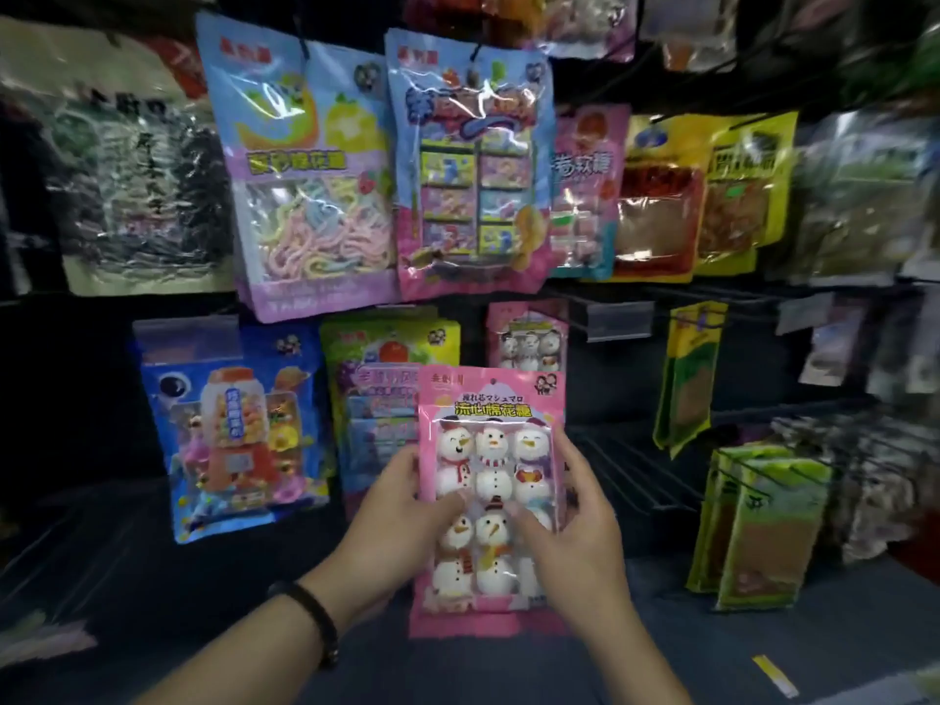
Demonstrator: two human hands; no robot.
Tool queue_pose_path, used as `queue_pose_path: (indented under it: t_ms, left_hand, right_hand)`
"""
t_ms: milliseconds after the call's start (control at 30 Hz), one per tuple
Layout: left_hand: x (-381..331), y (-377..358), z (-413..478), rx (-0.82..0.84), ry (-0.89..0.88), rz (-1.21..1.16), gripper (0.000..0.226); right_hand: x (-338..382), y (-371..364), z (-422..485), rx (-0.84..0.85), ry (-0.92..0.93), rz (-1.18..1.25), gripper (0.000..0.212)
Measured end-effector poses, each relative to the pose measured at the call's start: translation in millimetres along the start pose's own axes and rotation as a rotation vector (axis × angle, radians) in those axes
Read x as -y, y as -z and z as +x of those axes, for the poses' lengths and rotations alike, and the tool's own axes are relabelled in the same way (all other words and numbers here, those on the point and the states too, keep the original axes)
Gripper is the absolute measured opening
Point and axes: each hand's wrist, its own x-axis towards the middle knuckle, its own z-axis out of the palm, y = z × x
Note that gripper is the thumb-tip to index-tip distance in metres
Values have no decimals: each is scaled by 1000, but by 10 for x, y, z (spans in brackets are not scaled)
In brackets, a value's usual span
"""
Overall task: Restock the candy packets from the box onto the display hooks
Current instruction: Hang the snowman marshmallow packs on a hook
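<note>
A pink packet of snowman marshmallows (491, 450) is held upright in front of the display wall. My left hand (402, 521) grips its left edge, thumb across the clear window. My right hand (575, 526) grips its right edge, thumb on the front. Just behind and above it, a matching snowman packet (529, 338) hangs on a hook. The packet's top hole sits below that hanging packet. The box is not in view.
Hanging packets fill the wall: a blue gumball-machine packet (234, 424), a green-topped packet (386, 363), a pastel noodle-candy packet (300, 170) and a blue-pink packet (468, 165) above. Bare hooks with a clear price tag holder (618, 320) stick out right. Green packets (763, 526) hang lower right.
</note>
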Motion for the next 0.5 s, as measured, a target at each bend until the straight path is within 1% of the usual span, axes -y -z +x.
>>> queue_pose_path:
  t_ms: [67, 133, 200, 267, 367, 500]
  left_hand:
    - [-86, -179, 173, -51, -57, 46, 65]
    - [-185, -348, 340, -64, -147, 180, 79]
    - [-284, -483, 494, -28, -212, 300, 91]
    - [-355, -586, 612, 35, -235, 377, 101]
    - [-385, -719, 744, 135, -256, 480, 100]
    - [-379, -893, 877, 147, -273, 541, 100]
  right_hand:
    - [-92, 154, 159, -66, 25, -4, 84]
    - [-143, 282, 326, -103, 42, -20, 84]
    - [-178, 388, 475, -123, 55, -32, 84]
    - [-228, 501, 579, -137, 69, -40, 84]
    - [-317, 648, 675, -141, 84, -45, 85]
    - [-378, 811, 790, -150, 93, -95, 83]
